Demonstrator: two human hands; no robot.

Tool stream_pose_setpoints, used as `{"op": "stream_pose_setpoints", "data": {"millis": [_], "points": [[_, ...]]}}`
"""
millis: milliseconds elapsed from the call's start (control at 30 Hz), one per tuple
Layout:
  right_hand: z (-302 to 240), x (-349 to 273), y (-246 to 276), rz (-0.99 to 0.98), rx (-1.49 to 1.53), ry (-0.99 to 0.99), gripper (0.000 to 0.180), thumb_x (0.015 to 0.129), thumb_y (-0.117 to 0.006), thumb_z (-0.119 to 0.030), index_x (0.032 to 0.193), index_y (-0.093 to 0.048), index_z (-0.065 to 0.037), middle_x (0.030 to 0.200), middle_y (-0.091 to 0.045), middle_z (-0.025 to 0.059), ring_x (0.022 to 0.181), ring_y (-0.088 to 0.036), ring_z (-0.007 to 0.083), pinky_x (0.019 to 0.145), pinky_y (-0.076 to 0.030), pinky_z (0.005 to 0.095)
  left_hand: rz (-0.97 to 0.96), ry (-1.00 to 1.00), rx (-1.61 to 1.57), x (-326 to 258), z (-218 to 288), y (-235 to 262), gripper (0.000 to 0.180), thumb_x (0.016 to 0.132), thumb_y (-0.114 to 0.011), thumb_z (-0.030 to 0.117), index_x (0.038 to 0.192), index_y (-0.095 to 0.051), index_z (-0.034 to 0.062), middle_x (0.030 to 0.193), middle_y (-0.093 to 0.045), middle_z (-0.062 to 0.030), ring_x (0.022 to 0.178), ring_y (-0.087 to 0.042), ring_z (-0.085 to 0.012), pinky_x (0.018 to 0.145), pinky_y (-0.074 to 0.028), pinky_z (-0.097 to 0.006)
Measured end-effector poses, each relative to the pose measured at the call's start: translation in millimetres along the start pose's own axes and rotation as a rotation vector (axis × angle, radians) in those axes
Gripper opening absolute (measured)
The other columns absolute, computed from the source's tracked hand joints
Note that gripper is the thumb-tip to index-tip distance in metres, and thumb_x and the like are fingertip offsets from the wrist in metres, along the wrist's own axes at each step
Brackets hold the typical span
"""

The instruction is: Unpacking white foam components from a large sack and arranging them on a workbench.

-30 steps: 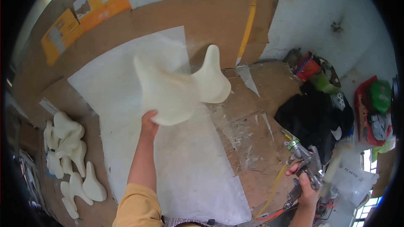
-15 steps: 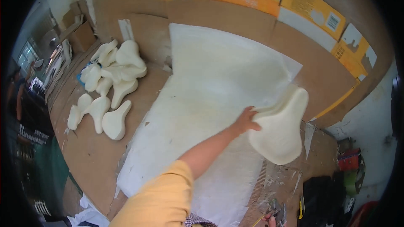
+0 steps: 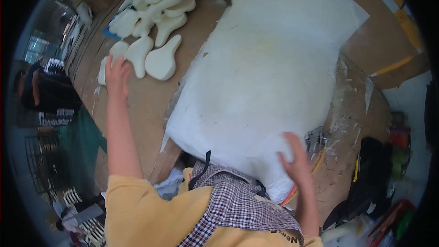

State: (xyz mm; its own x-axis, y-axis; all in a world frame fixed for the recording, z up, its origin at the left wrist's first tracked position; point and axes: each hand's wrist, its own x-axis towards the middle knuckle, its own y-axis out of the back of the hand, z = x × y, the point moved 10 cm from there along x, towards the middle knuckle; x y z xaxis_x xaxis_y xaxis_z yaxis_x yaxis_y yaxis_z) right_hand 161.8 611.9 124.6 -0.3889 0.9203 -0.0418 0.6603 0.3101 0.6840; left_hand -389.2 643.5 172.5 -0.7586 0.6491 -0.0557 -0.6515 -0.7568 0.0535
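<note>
At the upper left of the view, the cream pads (image 3: 161, 61) lie on the tabletop (image 3: 150, 126): a pile behind, a short row in front. I have the left grip (image 3: 117, 80) at the row's left end, fingers extended and parted; I cannot tell whether it touches a pad. I have the right grip (image 3: 296, 159) over the white sheet (image 3: 265, 64), thumb and fingers apart. Just beyond it, the spray gun (image 3: 314, 139) lies at the sheet's right edge, its hose (image 3: 319, 161) passing behind the right forearm.
</note>
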Motion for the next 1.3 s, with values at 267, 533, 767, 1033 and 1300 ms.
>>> {"op": "stream_pose_setpoints", "data": {"millis": [267,533,767,1033,1300], "points": [[-132.6,-116.4,-247.4,-1.185,0.373,0.565,0.044,0.074,-0.054,0.0,0.117,-0.054,-0.009,0.12,-0.052,0.0162,0.105,-0.053,0.0356,0.088,-0.045,0.0392,0.22,0.103,-0.025,-175.0,-28.6,199.6,0.048,0.083,-0.063,0.023,0.125,-0.047,0.0046,0.11,-0.056,-0.0082,0.085,-0.059,-0.0183,0.076,-0.045,-0.031],[-149.8,-118.6,-170.9,-0.822,0.105,0.553,0.021,0.074,-0.057,-0.001,0.094,-0.062,-0.002,0.086,-0.063,0.016,0.078,-0.062,0.0297,0.07,-0.05,0.0343,-0.231,0.448,0.264,-374.8,-142.4,203.6,0.03,0.081,-0.065,0.025,0.104,-0.063,0.0053,0.085,-0.063,-0.0016,0.074,-0.058,-0.009,0.063,-0.048,-0.025],[-142.6,-177.2,-117.4,-1.199,0.105,0.294,0.014,0.081,-0.061,-0.002,0.094,-0.062,0.001,0.076,-0.064,0.0107,0.067,-0.063,0.0205,0.065,-0.05,0.0291,-1.124,0.258,0.228,-512.7,-131.8,6.2,0.028,0.075,-0.071,0.02,0.096,-0.064,0.0023,0.074,-0.063,-0.0034,0.069,-0.056,-0.0087,0.062,-0.045,-0.024],[-154.7,-236.4,-211.8,-1.146,0.085,0.798,0.013,0.081,-0.054,-0.011,0.084,-0.061,0.0,0.083,-0.061,0.0159,0.08,-0.059,0.0342,0.07,-0.049,0.0396,-0.625,0.245,0.505,-473.3,-128.9,86.2,0.015,0.071,-0.069,0.015,0.072,-0.062,0.0019,0.057,-0.057,-0.0033,0.054,-0.052,-0.0105,0.051,-0.042,-0.028],[-83.1,-301.3,-391.6,-1.463,-0.261,0.927,0.03,0.084,-0.045,-0.012,0.109,-0.061,-0.006,0.11,-0.06,0.0182,0.106,-0.056,0.0312,0.088,-0.045,0.0368,-0.442,0.008,0.668,-473.9,-86.9,125.2,0.015,0.069,-0.06,0.02,0.069,-0.063,0.0051,0.068,-0.061,-0.0171,0.064,-0.06,-0.0353,0.059,-0.048,-0.041]]}}
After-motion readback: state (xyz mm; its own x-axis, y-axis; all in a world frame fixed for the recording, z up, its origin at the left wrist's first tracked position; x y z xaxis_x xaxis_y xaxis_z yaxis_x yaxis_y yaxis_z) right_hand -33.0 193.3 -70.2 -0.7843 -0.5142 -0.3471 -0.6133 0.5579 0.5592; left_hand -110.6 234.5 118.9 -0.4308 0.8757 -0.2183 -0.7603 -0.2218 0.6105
